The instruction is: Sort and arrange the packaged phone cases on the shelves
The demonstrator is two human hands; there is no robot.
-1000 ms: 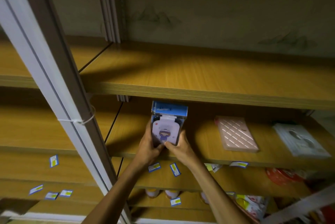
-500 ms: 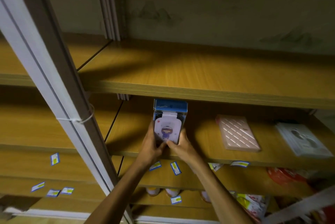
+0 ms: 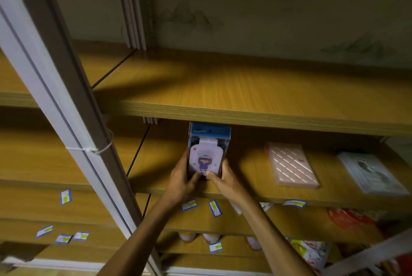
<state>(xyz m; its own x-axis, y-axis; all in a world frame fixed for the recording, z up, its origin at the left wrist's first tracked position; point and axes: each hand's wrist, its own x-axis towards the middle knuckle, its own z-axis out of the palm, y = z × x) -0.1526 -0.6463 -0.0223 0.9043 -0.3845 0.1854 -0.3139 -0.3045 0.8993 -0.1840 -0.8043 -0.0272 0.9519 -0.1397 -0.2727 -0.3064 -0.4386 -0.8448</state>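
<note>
Both hands clamped on packaged phone case: L hand on left edge, R hand on right, thumbs at bottom front. Upright on middle shelf, long axis vertical, directly ahead, equidistant.

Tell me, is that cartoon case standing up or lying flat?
Standing up. The cartoon case stands on end on the shelf, left hand and right hand gripping its sides.

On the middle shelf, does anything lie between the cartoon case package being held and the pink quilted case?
No. In the head view, only bare shelf board separates the cartoon case package, gripped by both hands, from the pink quilted case.
</note>
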